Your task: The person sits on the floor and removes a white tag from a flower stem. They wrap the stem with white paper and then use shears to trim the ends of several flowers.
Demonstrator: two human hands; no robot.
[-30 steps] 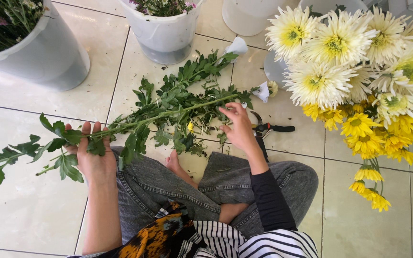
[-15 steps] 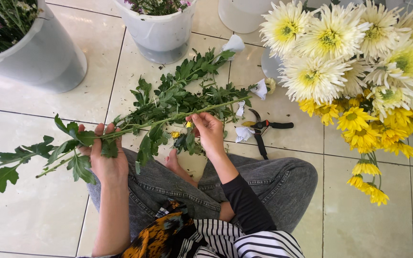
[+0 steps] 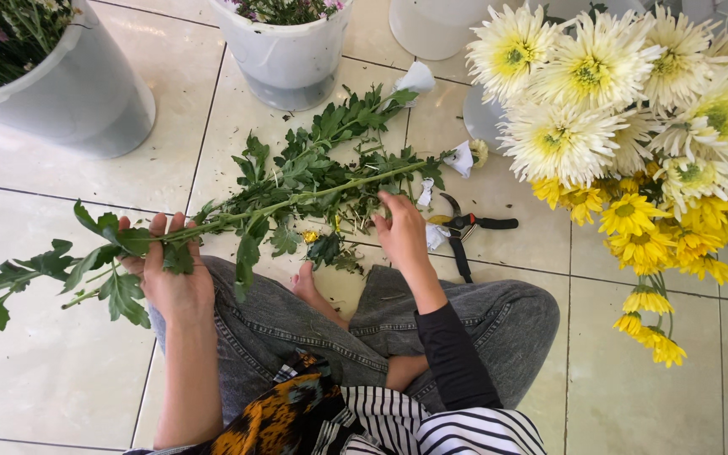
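My left hand [image 3: 172,274] grips a long green leafy flower stem [image 3: 297,200] that lies across my lap and reaches right toward white wrapped buds [image 3: 463,157]. My right hand [image 3: 402,229] is on the stem near its middle, fingers closed around the leaves there. Black-handled pruning shears [image 3: 465,227] lie on the tiled floor just right of my right hand. A pile of stripped leaves and stems [image 3: 330,147] lies on the floor beyond the stem.
A big bunch of white and yellow chrysanthemums [image 3: 634,109] fills the right side. Grey buckets stand at the far left [image 3: 69,93], far middle [image 3: 284,59] and behind the flowers [image 3: 431,29]. My crossed legs in grey jeans [image 3: 288,324] sit below.
My right hand slid left along the stem, away from the shears, which came into full view. The stem shifted slightly left with my left hand.
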